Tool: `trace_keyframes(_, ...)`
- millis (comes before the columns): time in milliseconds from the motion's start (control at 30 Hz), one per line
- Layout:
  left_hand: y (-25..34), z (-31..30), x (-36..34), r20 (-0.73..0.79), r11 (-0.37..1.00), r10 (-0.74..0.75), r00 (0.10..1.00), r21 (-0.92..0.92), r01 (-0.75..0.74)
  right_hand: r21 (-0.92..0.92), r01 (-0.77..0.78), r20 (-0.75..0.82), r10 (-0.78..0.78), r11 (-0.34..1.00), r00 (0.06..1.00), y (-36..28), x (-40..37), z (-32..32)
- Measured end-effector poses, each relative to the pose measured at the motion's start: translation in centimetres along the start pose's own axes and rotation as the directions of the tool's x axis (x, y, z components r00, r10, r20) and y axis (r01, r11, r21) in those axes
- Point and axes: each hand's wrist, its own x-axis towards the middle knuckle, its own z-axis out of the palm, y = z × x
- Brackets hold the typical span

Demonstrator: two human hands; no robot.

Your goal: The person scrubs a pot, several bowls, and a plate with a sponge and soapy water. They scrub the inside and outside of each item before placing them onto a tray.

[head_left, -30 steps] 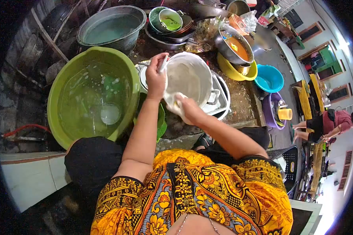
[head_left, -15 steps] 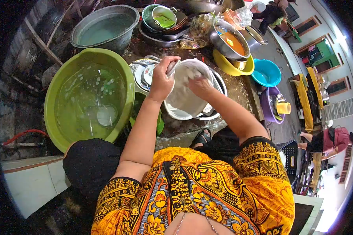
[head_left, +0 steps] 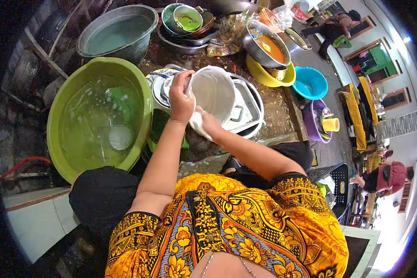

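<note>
Over the wet surface [head_left: 282, 116], in the middle of the crowded wash-up, the white pot [head_left: 215, 90] is up off the stack and tipped on its side, mouth facing up and to the right. The left hand [head_left: 180, 99] is clamped on the near rim, thumb outside, fingers hooked over the edge. The right hand [head_left: 209, 124] is pressed to the pot's lower outer wall, fingers curled round a soapy wad [head_left: 197, 123]; cloth or sponge, I cannot tell. Right under the pot lies a pile of metal trays [head_left: 248, 106] and plates.

To the left, just beside the left forearm, sits the big green basin [head_left: 143, 92], full of cloudy water with something pale and round sunk in it. Behind it stands a grey metal tub [head_left: 118, 32], also holding water. At the back there is a stack of bowls [head_left: 185, 21], the top one green inside. On the right, a steel bowl of orange liquid [head_left: 266, 46] rests on a yellow basin [head_left: 268, 78], a teal basin [head_left: 310, 83] sits just beyond, and a purple basin [head_left: 312, 125] holds a yellow cup [head_left: 331, 124].
</note>
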Motion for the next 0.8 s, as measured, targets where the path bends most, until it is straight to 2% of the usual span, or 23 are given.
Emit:
trace_keyframes(33,-0.8,-0.4,0.2,-0.003,1.0,-0.013,1.0,-0.016,0.013,-0.031,0.06,0.019,-0.059,0.998,0.998,-0.5,-0.2,-1.1)
trace_keyframes(67,-0.8,-0.9,0.6,-0.014,0.998,-0.042,0.999,-0.047,0.041,-0.381,0.149,0.052,-0.14,0.913,0.989,-0.8,-0.8,-2.5)
trace_keyframes(100,-0.7,-1.2,0.9,-0.019,0.998,-0.045,0.999,-0.046,0.044,-0.341,0.023,0.164,0.035,0.94,0.986,-1.6,-0.5,-4.4)
trace_keyframes(167,-0.6,-1.5,1.4,-0.141,0.999,-0.025,0.99,-0.035,0.02,-0.154,-0.006,-0.004,0.006,0.988,1.0,-0.8,-0.5,-4.1)
trace_keyframes(233,-0.6,-1.2,1.4,-0.134,0.999,-0.038,0.99,-0.027,0.035,-0.156,0.029,-0.037,-0.035,0.987,0.999,-2.1,-0.4,-1.8)
trace_keyframes(267,-0.6,-0.6,1.1,-0.152,0.999,-0.051,0.987,-0.011,0.05,0.189,0.057,-0.258,-0.007,0.98,0.966,-1.0,0.5,1.5)
trace_keyframes(300,-0.7,-0.1,0.7,-0.172,0.998,-0.062,0.983,0.006,0.064,0.501,0.096,-0.42,0.145,0.86,0.896,-1.5,1.4,3.8)
trace_keyframes(367,-1.0,0.5,0.2,-0.183,0.998,-0.07,0.981,-0.007,0.07,0.597,0.013,-0.424,0.301,0.802,0.854,-7.1,0.6,0.2)
trace_keyframes(400,-0.7,0.3,0.4,-0.217,0.996,-0.088,0.972,-0.04,0.081,0.599,0.01,-0.421,0.304,0.8,0.855,-6.9,0.3,0.1)
trace_keyframes(433,-0.4,0.1,0.4,-0.251,0.993,-0.108,0.962,-0.072,0.093,0.306,0.121,-0.493,0.049,0.944,0.869,-6.3,-0.3,-0.4)
trace_keyframes(467,-0.5,-0.2,0.6,-0.25,0.987,-0.133,0.959,-0.117,0.107,-0.019,0.239,-0.476,-0.219,0.971,0.852,-5.6,-0.9,-1.2)
trace_keyframes(500,-0.6,-0.7,0.8,-0.243,0.976,-0.166,0.956,-0.176,0.126,-0.018,0.241,-0.471,-0.221,0.97,0.854,-4.3,-1.4,-1.9)
trace_keyframes(533,-1.4,-1.3,0.9,-0.25,0.975,-0.195,0.949,-0.151,0.16,-0.257,0.321,-0.341,-0.396,0.912,0.853,-2.4,-1.7,-2.6)
trace_keyframes(567,-2.1,-1.6,1.1,-0.259,0.973,-0.218,0.941,-0.127,0.191,-0.468,0.408,-0.172,-0.534,0.784,0.828,-0.8,-1.7,-3.7)
trace_keyframes(633,-1.9,-2.1,1.8,-0.254,0.96,-0.266,0.93,-0.152,0.233,-0.468,0.572,-0.175,-0.705,0.673,0.687,1.2,-1.1,-6.5)
trace_keyframes(667,-1.9,-2.5,2.0,-0.253,0.961,-0.268,0.93,-0.143,0.238,-0.445,0.633,-0.172,-0.754,0.634,0.634,0.6,-1.4,-8.0)
trace_keyframes(700,-2.0,-2.7,2.1,-0.25,0.96,-0.272,0.929,-0.135,0.245,-0.441,0.637,-0.167,-0.755,0.632,0.634,0.5,-1.7,-7.6)
trace_keyframes(767,-1.7,-2.4,1.9,-0.23,0.969,-0.241,0.943,-0.116,0.219,-0.501,0.366,-0.043,-0.445,0.784,0.895,0.1,-2.7,-6.6)
trace_keyframes(800,-1.1,-1.8,1.7,-0.204,0.976,-0.209,0.956,-0.101,0.192,-0.404,0.279,-0.048,-0.325,0.871,0.945,-0.7,-2.7,-4.8)
